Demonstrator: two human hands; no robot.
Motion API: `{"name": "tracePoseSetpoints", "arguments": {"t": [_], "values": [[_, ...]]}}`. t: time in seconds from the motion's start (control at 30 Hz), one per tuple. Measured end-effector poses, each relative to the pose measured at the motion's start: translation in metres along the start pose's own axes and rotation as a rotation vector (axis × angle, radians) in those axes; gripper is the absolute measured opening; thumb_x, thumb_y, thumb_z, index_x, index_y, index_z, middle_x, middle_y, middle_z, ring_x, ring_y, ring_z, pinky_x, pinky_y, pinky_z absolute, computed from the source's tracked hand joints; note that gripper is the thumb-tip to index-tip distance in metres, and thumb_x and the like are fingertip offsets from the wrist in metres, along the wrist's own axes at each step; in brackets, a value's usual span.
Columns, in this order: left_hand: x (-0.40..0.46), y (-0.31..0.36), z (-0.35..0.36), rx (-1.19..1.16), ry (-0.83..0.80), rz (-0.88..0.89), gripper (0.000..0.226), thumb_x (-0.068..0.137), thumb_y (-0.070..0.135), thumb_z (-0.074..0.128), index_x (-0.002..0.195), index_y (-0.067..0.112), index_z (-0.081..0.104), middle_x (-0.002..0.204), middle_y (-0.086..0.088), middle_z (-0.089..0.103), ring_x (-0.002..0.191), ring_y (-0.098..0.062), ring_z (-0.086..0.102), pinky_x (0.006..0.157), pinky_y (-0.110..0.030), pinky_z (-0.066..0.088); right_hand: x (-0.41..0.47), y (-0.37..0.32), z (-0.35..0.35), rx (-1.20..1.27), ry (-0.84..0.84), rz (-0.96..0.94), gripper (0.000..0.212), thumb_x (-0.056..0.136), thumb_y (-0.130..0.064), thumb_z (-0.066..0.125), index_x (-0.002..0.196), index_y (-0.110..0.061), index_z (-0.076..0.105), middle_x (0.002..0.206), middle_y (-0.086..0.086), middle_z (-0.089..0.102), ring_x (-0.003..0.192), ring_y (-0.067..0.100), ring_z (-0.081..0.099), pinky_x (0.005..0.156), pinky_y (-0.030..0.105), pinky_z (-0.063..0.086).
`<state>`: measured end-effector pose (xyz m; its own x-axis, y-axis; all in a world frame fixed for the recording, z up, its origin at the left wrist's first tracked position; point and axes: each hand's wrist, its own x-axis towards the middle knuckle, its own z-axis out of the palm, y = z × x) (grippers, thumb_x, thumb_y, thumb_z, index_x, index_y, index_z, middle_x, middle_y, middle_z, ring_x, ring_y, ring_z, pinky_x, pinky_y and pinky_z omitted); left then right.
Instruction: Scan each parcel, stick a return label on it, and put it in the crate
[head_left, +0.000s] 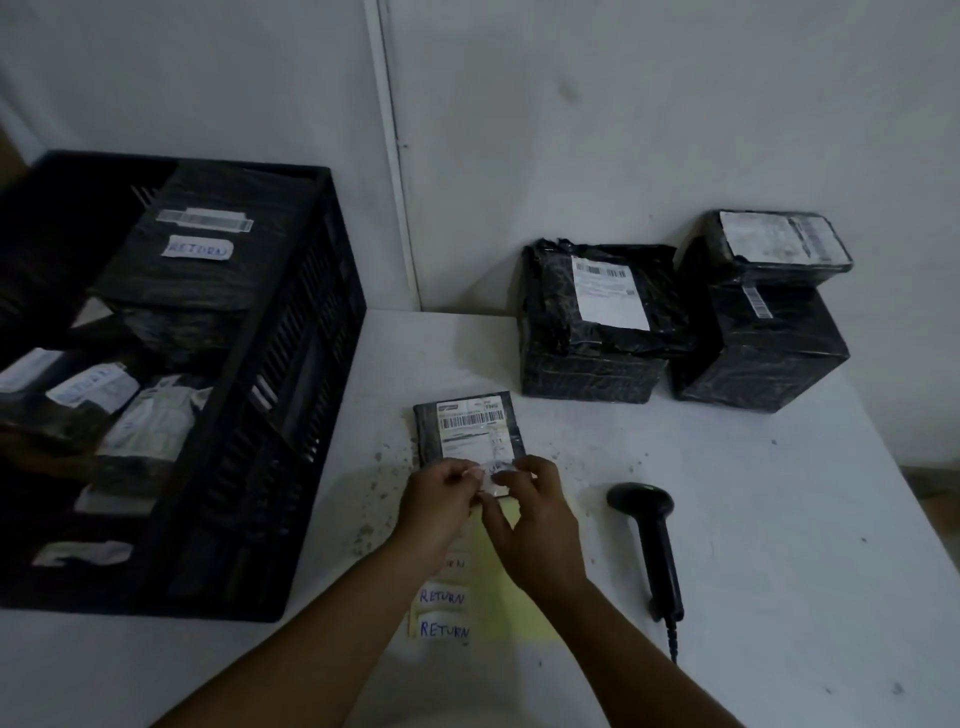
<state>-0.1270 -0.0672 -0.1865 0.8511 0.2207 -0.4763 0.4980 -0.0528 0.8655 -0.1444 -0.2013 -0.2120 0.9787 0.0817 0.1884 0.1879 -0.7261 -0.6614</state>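
Black scanner (649, 540) lies beside both hands (493, 499) pinching a label (491, 475) over parcel (467, 426).

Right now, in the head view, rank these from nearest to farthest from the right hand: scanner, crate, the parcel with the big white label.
From the right hand:
1. Scanner, lying just to its right on the table.
2. Parcel with the big white label, behind it near the wall.
3. Crate, on the far left.

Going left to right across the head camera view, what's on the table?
Black crate → small parcel under both hands → scanner → large labelled parcel → stacked parcels.
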Motion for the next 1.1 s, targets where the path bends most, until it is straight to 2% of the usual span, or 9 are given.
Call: {"name": "tracePoseSetpoints", "arguments": {"t": [0.2, 0.3, 0.43, 0.57, 0.67, 0.8, 0.87, 1.0, 1.1], "values": [[0.025, 0.006, -0.017, 0.145, -0.02, 0.039, 0.012, 0.09, 0.021, 0.067, 0.084, 0.029, 0.073, 0.078, 0.004, 0.073, 0.074, -0.015, 0.068, 0.064, -0.028, 0.054, 0.031, 0.002, 0.001, 0.147, -0.04, 0.165, 0.044, 0.09, -0.041, 0.068, 0.129, -0.027, 0.051, 0.122, -0.013, 0.052, 0.093, 0.003, 0.058, 0.073, 0.024, 0.056], [0.037, 0.01, -0.019, 0.168, -0.035, 0.019, 0.014, 0.089, 0.018, 0.065, 0.096, 0.027, 0.074, 0.087, 0.001, 0.073, 0.077, -0.017, 0.069, 0.066, -0.029, 0.055, 0.054, 0.005, 0.007, 0.106, -0.119, 0.211, 0.028, 0.095, -0.033, 0.065, 0.121, -0.023, 0.062, 0.107, -0.006, 0.068, 0.086, 0.004, 0.06, 0.075, 0.02, 0.053], [0.059, 0.017, -0.017, 0.265, 0.045, 0.058, 0.012, 0.089, 0.019, 0.066, 0.1, 0.025, 0.069, 0.087, 0.004, 0.071, 0.073, -0.009, 0.066, 0.055, -0.014, 0.049, 0.08, 0.008, 0.019, 0.092, -0.104, 0.21, 0.016, 0.097, -0.026, 0.059, 0.11, -0.02, 0.068, 0.102, -0.001, 0.07, 0.084, 0.01, 0.062, 0.076, 0.026, 0.055], [0.078, 0.019, -0.012, 0.425, 0.163, 0.145, 0.009, 0.091, 0.031, 0.068, 0.091, 0.022, 0.071, 0.088, 0.004, 0.071, 0.083, -0.015, 0.066, 0.075, -0.029, 0.056, 0.105, 0.01, 0.032, 0.047, -0.071, 0.189, 0.016, 0.097, -0.022, 0.058, 0.106, -0.016, 0.07, 0.097, 0.004, 0.07, 0.083, 0.016, 0.062, 0.073, 0.026, 0.048], [0.09, 0.018, -0.009, 0.542, 0.225, 0.242, 0.012, 0.09, 0.029, 0.069, 0.085, 0.019, 0.073, 0.092, -0.001, 0.07, 0.09, -0.022, 0.064, 0.077, -0.038, 0.057, 0.118, 0.014, 0.039, -0.033, -0.06, 0.135, 0.016, 0.097, -0.02, 0.058, 0.1, -0.014, 0.073, 0.094, 0.005, 0.071, 0.082, 0.021, 0.063, 0.074, 0.032, 0.05], [0.102, 0.013, -0.004, 0.717, 0.319, 0.246, 0.011, 0.087, 0.031, 0.071, 0.093, 0.022, 0.072, 0.11, -0.003, 0.06, 0.106, -0.025, 0.048, 0.087, -0.038, 0.049, 0.129, 0.018, 0.051, -0.186, -0.12, 0.143, 0.019, 0.096, -0.026, 0.057, 0.104, -0.018, 0.073, 0.099, 0.005, 0.071, 0.091, 0.025, 0.062, 0.078, 0.035, 0.049], [0.106, 0.008, -0.002, 0.696, 0.35, 0.218, 0.025, 0.084, 0.031, 0.074, 0.106, 0.022, 0.067, 0.118, -0.005, 0.054, 0.112, -0.027, 0.044, 0.091, -0.041, 0.047, 0.128, 0.018, 0.056, -0.198, -0.107, 0.177, 0.025, 0.094, -0.031, 0.06, 0.114, -0.02, 0.069, 0.109, 0.007, 0.067, 0.1, 0.027, 0.058, 0.082, 0.036, 0.047], [0.112, 0.005, 0.002, 0.48, 0.43, 0.104, 0.071, 0.078, 0.038, 0.079, 0.137, 0.019, 0.046, 0.136, -0.01, 0.043, 0.122, -0.031, 0.043, 0.1, -0.045, 0.045, 0.124, 0.02, 0.063, -0.18, -0.034, 0.347, 0.061, 0.086, -0.054, 0.063, 0.135, -0.021, 0.05, 0.124, 0.01, 0.054, 0.11, 0.029, 0.052, 0.087, 0.041, 0.045], [0.12, 0.007, 0.002, 0.466, 0.427, 0.012, 0.076, 0.079, 0.046, 0.078, 0.14, 0.017, 0.044, 0.133, -0.011, 0.048, 0.119, -0.032, 0.049, 0.096, -0.046, 0.049, 0.128, 0.025, 0.066, -0.213, -0.091, 0.427, 0.073, 0.085, -0.067, 0.056, 0.138, -0.019, 0.046, 0.124, 0.009, 0.056, 0.111, 0.029, 0.054, 0.086, 0.041, 0.047]]}}
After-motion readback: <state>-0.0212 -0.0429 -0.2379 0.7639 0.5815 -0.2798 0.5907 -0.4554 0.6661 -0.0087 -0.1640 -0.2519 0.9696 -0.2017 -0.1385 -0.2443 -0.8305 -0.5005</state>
